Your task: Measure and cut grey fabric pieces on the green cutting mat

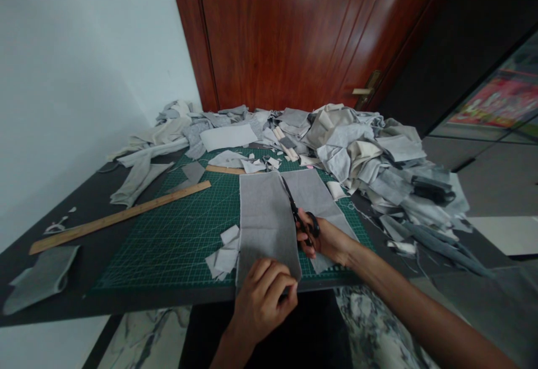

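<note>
A grey piece of fabric [267, 212] lies on the green cutting mat [168, 234], split lengthwise from its near edge almost to the far one. My right hand [311, 234] is closed round the handles of black scissors [293, 203], whose blades point away along the split near the far edge. With its fingers pinched, my left hand [267, 296] grips the near right corner of the left fabric half at the table edge. The right half [321, 201] lies partly under my right hand. Small grey fabric squares [225, 254] rest beside the left half.
A wooden ruler [126, 215] lies slantwise at left, near a folded grey cloth [46, 276]. Heaped fabric scraps [361, 144] line the back and right of the dark table [138, 299]. A second ruler [225, 170] sits partly under scraps. Behind stands a wooden door [286, 38].
</note>
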`<state>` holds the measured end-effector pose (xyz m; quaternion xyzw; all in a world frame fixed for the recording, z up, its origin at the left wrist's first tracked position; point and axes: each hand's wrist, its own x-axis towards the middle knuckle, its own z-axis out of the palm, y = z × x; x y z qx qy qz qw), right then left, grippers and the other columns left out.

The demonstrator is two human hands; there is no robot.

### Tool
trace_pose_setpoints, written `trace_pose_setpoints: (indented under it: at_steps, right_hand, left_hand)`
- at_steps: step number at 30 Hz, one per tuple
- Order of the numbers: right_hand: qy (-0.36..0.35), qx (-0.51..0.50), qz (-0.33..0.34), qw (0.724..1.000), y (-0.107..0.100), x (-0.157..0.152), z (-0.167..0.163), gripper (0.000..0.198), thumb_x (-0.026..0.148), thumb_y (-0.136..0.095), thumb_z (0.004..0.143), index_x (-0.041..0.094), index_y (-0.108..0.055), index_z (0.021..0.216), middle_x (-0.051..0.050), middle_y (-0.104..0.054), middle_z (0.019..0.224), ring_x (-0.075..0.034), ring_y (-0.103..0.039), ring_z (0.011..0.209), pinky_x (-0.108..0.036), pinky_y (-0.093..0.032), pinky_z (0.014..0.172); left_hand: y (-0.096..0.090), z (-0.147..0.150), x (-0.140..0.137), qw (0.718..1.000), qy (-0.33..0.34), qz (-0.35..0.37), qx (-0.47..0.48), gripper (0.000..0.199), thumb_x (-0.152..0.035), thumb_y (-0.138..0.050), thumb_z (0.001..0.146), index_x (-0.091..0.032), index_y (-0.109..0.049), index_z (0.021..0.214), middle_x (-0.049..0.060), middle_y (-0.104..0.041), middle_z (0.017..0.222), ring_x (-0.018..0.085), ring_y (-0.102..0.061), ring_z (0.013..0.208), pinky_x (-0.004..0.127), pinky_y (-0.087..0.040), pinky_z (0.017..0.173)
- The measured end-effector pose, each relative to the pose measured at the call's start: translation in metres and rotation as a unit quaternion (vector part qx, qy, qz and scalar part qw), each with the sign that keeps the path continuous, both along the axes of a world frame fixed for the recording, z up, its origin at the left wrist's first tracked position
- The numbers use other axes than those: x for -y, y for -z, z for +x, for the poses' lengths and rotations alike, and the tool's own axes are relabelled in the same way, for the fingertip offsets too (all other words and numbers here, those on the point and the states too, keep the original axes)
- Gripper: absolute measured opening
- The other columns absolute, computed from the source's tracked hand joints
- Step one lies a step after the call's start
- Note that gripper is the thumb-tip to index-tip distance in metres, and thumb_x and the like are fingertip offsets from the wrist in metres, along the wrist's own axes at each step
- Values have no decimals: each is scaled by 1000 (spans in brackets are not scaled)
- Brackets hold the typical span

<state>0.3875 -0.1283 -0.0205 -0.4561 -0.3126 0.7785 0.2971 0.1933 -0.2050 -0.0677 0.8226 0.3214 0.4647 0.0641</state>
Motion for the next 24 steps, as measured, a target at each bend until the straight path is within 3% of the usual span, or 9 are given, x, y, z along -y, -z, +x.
trace_pose_setpoints:
  at_steps: [12, 24]
  right_hand:
    - [-11, 7, 13, 1000, 3, -37, -2, 47, 65, -52, 94, 20, -49, 80, 6, -46, 58, -10, -44, 41, -23, -38, 41]
    - [-4, 42, 69, 997, 4, -34, -2, 51, 69, -64, 85, 20, -49, 85, 9, -42, 56, -9, -43, 40, -21, -38, 38]
  left_hand:
    - [2, -1, 2, 1000, -4, 12, 7, 13, -10, -59, 91, -19, -57, 82, 1, -65, 77, 16, -58, 77, 31, -48, 78]
    - [0, 0, 2, 1000, -16, 15, 11, 14, -10, -57, 91, -20, -57, 82, 1, -66, 77, 17, -59, 78, 32, -48, 77]
